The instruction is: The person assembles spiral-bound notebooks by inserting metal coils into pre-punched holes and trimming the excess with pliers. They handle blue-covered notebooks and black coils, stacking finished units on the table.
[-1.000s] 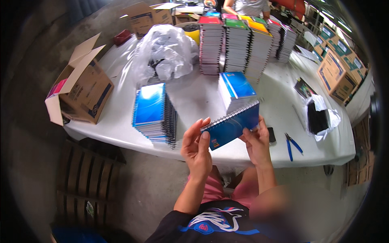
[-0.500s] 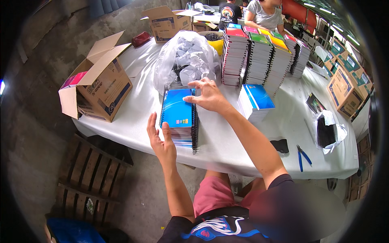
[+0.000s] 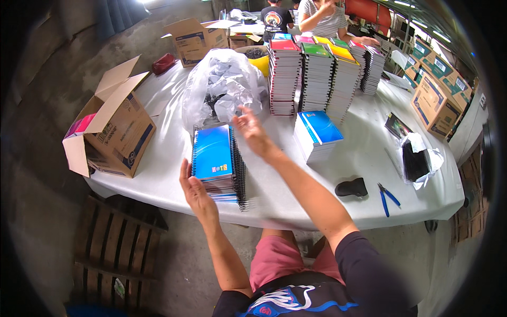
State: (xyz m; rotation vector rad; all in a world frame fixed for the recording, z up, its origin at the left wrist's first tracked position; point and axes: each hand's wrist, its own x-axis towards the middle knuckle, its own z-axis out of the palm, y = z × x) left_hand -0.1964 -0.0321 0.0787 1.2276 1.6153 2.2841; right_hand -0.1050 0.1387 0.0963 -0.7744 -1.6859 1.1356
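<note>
1. One stack of blue spiral-bound notebooks (image 3: 213, 152) stands toward the near left of the white-covered table (image 3: 274, 198).
2. The left hand (image 3: 199, 195) is open at the stack's near left side, thumb apart, gripping nothing; whether it touches the stack I cannot tell.
3. The right hand (image 3: 253, 134) is empty too, loosely open, fingers a little bent, just right of the stack's far right corner.
4. Beyond, a translucent plastic bag (image 3: 227, 79) bulges, with tall notebook stacks (image 3: 317, 79), topped red, green and yellow, to its right.
5. Before those sits a shorter blue-topped stack (image 3: 319, 129).
6. Near right, blue-handled pliers (image 3: 384, 202) lie open beside a small black object (image 3: 351, 188).
</note>
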